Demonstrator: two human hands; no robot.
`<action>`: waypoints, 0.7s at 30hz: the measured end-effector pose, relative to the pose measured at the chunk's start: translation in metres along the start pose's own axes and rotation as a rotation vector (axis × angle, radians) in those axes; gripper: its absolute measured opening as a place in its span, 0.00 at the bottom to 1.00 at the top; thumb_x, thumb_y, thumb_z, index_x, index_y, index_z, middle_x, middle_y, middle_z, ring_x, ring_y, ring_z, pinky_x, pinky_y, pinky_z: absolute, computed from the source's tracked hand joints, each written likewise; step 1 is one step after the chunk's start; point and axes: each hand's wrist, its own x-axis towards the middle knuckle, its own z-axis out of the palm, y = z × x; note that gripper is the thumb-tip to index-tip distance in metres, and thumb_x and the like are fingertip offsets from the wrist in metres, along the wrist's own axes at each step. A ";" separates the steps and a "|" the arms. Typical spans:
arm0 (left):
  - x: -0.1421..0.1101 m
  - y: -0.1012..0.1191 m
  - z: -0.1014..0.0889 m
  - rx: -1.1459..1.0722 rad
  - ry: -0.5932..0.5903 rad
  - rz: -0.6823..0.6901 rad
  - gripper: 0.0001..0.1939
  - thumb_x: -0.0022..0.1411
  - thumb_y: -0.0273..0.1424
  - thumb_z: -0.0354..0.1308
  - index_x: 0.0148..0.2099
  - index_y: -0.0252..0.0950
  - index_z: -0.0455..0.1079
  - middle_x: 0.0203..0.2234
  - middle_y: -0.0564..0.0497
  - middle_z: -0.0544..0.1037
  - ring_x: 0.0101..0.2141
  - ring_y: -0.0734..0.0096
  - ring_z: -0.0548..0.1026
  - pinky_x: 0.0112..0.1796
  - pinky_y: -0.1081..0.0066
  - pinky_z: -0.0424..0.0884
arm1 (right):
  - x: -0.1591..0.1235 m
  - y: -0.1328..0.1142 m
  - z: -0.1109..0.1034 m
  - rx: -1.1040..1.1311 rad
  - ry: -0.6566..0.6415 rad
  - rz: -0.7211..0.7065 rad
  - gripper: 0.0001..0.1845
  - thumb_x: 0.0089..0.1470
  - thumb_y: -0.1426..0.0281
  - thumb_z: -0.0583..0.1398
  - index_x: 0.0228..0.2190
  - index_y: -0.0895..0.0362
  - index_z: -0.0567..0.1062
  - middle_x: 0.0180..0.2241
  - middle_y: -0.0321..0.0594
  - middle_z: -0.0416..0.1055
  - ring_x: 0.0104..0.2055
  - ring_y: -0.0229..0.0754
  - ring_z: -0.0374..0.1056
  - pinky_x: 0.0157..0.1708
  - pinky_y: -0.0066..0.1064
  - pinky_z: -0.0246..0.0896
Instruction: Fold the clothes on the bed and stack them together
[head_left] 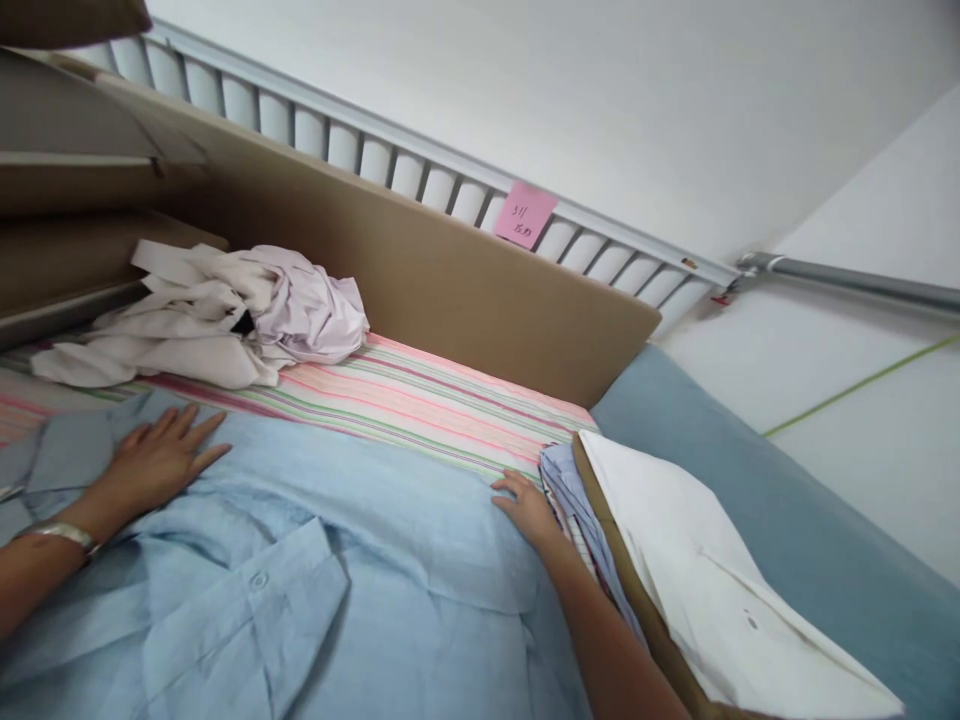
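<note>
A light blue shirt (pixel 390 520) is spread across the striped cloth in front of me, with a buttoned sleeve cuff (pixel 259 590) folded over its middle. My left hand (pixel 161 450) lies flat near the collar end, fingers spread on the fabric. At the shirt's far right corner, my right hand (pixel 529 505) rests with its fingers stretched out over the edge. Neither hand grips anything. Right beside my right forearm is a stack of folded garments, a white one (pixel 697 560) on top.
A crumpled heap of pale clothes (pixel 225 315) lies at the back left. Behind it, a brown board (pixel 420 260) stands before a white radiator (pixel 345 150) bearing a pink note (pixel 526 213). Striped cloth (pixel 450 400) covers the table; a blue surface (pixel 787 510) extends along the right.
</note>
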 end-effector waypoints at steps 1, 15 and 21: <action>-0.001 0.001 -0.001 0.004 0.001 0.003 0.31 0.62 0.45 0.41 0.65 0.41 0.52 0.62 0.49 0.57 0.63 0.51 0.46 0.58 0.53 0.48 | 0.002 0.000 0.002 0.008 0.012 0.005 0.13 0.47 0.70 0.58 0.36 0.57 0.77 0.54 0.47 0.66 0.59 0.45 0.58 0.59 0.39 0.48; -0.003 0.000 -0.003 -0.022 0.057 0.030 0.29 0.64 0.43 0.45 0.65 0.40 0.53 0.63 0.46 0.56 0.62 0.49 0.51 0.57 0.52 0.51 | 0.015 0.003 0.017 0.049 0.130 0.006 0.09 0.49 0.68 0.53 0.26 0.55 0.73 0.49 0.46 0.69 0.55 0.42 0.61 0.56 0.35 0.50; 0.005 0.005 -0.020 -0.055 -0.085 -0.019 0.30 0.65 0.46 0.40 0.66 0.42 0.52 0.64 0.39 0.51 0.63 0.49 0.49 0.57 0.50 0.50 | 0.041 0.011 0.011 -0.014 0.164 0.053 0.09 0.49 0.66 0.51 0.23 0.54 0.69 0.38 0.44 0.72 0.45 0.46 0.65 0.49 0.38 0.55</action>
